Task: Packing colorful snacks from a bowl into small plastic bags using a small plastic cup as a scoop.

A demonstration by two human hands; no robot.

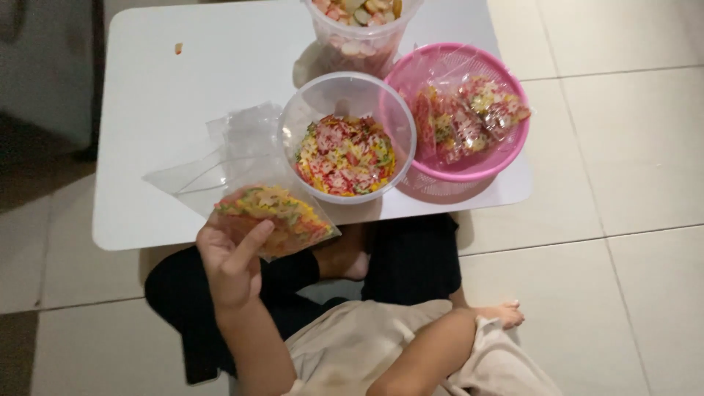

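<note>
White table [169, 110]: two tubs, one pink basket [506, 158], left hand [231, 260] gripping filled bag [282, 216]

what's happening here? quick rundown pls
A person sits cross-legged on a tiled floor at a low white table. Their left hand holds up a small clear bag filled with colourful crackers. The right hand is out of view; only that forearm shows. A clear round tub on the table holds more of the same crackers, and a pink basket beside it has several filled bags. Empty clear bags lie left of the tub, and a second container stands behind it.
</note>
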